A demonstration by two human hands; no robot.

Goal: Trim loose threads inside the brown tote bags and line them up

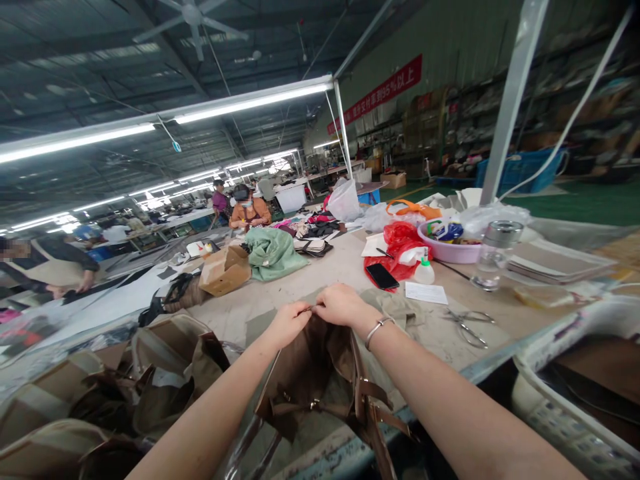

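Note:
A brown handbag (320,373) lies at the table's near edge, its mouth facing me and its straps hanging down toward the front. My left hand (290,325) pinches the bag's far rim. Close beside it, my right hand (343,305), with a bangle on the wrist, grips the same rim. The fingertips of both hands nearly meet there. Small metal fittings show on the bag's near side. To the left stand several more brown bags (170,340) with pale edges, partly behind my left forearm.
Scissors (467,325), a phone (381,276), a small glue bottle (424,272), a glass jar (495,257) and a pink basin (450,250) occupy the table's right. A carton (225,270) and green cloth bundle (275,253) sit farther left. A white basket (565,400) stands at lower right. Co-workers sit beyond.

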